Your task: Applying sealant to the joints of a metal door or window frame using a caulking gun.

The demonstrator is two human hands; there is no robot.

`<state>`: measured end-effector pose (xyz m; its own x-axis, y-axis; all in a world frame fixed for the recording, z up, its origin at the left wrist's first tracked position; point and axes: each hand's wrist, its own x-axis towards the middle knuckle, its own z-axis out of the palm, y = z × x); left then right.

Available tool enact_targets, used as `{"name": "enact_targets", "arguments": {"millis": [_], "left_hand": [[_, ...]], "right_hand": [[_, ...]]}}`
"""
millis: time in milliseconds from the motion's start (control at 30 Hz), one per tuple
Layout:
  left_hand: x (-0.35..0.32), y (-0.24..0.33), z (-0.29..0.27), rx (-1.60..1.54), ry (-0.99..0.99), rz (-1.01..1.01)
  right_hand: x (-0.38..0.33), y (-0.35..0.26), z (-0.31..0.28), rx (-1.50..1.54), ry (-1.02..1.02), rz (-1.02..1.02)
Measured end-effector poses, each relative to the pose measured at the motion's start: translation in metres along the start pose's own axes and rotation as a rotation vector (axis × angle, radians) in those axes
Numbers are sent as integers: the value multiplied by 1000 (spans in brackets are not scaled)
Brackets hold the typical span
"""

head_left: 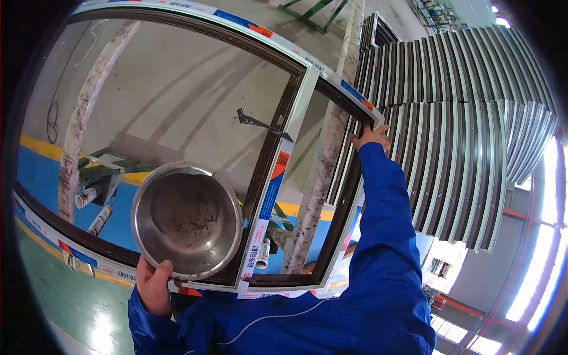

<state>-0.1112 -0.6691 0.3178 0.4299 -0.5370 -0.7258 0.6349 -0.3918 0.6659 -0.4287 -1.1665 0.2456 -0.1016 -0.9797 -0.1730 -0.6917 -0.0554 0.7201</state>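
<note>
A large window frame [306,94] with dark brown inner edges and printed white, blue and orange film lies in front of me, split by a crossbar into a wide and a narrow opening. My left hand [155,285] pinches the near rim of a round steel bowl [186,222], thumb on top. Dark debris lies in the bowl, which is over the near right corner of the wide opening. At the far right corner of the frame, my right hand [373,140] grips the rail with fingers spread over it. A dark flat strip [263,125] sticks out from the crossbar into the wide opening.
Film-wrapped support bars [319,177] run under the frame, with green metal stands [100,168] below. White tubes [87,197] lie low by the left stand. Long stacked metal profiles [438,154] crowd the right side. A thin cord [52,124] lies on the floor at far left.
</note>
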Motion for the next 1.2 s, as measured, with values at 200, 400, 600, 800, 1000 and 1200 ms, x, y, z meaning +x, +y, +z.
{"name": "enact_targets", "arguments": {"millis": [200,400,600,800,1000,1200], "left_hand": [[-4,7,2,-16,0,-4],[-3,5,0,1,-4,25],[-13,13,-4,4,14,48],[-26,18,-24,12,-38,121],[-32,19,-63,72,-153,242],[-54,17,-98,102,-101,298]], "right_hand": [[-8,2,2,47,-9,14],[-15,7,7,145,114,-42],[-53,20,-20,215,189,-98],[-173,11,-104,1029,312,-731],[-358,4,-186,1062,-62,-1289],[-435,-37,-208,291,-18,-1433]]}}
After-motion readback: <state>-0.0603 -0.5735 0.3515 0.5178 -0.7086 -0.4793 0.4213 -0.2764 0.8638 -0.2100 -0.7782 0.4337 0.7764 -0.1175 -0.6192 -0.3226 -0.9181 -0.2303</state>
